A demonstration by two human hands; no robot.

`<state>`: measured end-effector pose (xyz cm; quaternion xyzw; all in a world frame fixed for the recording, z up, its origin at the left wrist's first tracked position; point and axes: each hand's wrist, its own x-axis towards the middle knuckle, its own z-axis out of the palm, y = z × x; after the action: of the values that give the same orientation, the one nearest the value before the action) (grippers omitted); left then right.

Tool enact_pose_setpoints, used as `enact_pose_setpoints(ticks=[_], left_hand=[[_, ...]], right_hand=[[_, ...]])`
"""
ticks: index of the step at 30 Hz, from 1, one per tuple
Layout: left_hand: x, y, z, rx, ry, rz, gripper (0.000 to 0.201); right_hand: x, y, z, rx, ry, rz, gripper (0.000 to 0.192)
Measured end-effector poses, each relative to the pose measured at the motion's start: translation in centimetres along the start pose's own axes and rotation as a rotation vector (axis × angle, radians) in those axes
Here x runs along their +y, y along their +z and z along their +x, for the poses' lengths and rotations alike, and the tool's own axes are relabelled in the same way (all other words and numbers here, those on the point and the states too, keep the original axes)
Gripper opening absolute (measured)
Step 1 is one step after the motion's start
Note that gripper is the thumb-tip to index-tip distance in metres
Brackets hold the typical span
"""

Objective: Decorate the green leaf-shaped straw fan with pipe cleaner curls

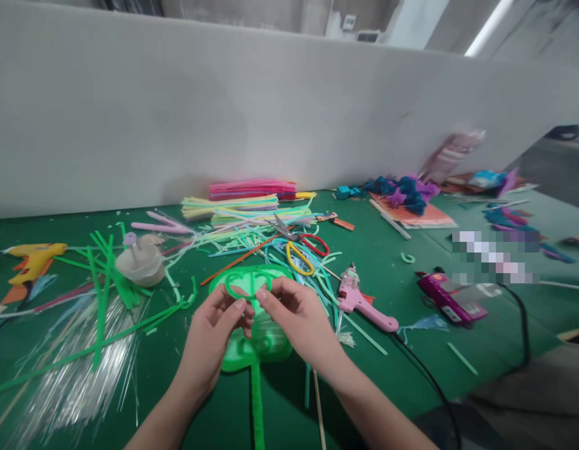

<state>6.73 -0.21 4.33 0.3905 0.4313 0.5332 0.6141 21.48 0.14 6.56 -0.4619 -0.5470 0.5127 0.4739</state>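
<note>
Both hands are raised over a bright green fan-shaped piece (pixel 237 356) with a translucent middle and a long fuzzy green stem (pixel 256 406). My left hand (pixel 214 322) pinches the left side of a bent green pipe cleaner (pixel 234 292), curved into rounded loops. On its right side, my right hand (pixel 294 309) grips the same pipe cleaner between thumb and fingers. The two thumbs are close together, and my hands hide part of the fan-shaped piece. Whether the pipe cleaner touches that piece, I cannot tell.
Scissors (pixel 296 240) lie beyond my hands on bundled pipe cleaners (pixel 233 206). A pink glue gun (pixel 364 303) with a cord is at right, a yellow glue gun (pixel 34 259) at far left. Left are a small tub (pixel 142 265) and clear strands (pixel 83 362). A grey partition (pixel 224 112) stands behind.
</note>
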Motion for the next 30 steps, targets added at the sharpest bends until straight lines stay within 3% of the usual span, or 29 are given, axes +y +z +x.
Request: enact_pose_setpoints(ticks=[4,10,15,21,24,30], left_hand=[[0.0,-0.6,0.0,0.009,0.042,0.151,0.026],[0.0,-0.3,0.1,0.064,0.114,0.414,0.032],[-0.3,0.3,-0.3,0.088,0.055,0.394,0.033],[-0.2,0.6,0.1,0.039,-0.184,0.156,0.028],[0.0,0.5,0.3,0.024,-0.129,0.1,0.025],[0.4,0.3,-0.3,0.023,0.03,0.201,0.024]], right_hand=[[0.1,-0.5,0.5,0.01,-0.021,-0.092,0.019],[0.1,-0.5,-0.2,0.147,-0.096,-0.227,0.012],[0.6,0.0,-0.6,0.224,-0.192,-0.322,0.009],[1.2,0.0,-0.6,0.254,-0.363,-0.474,0.015],[1.0,-0.2,-0.4,0.267,-0.278,-0.474,0.014],[0.4,-0.6,-0.3,0.275,-0.21,-0.477,0.015]])
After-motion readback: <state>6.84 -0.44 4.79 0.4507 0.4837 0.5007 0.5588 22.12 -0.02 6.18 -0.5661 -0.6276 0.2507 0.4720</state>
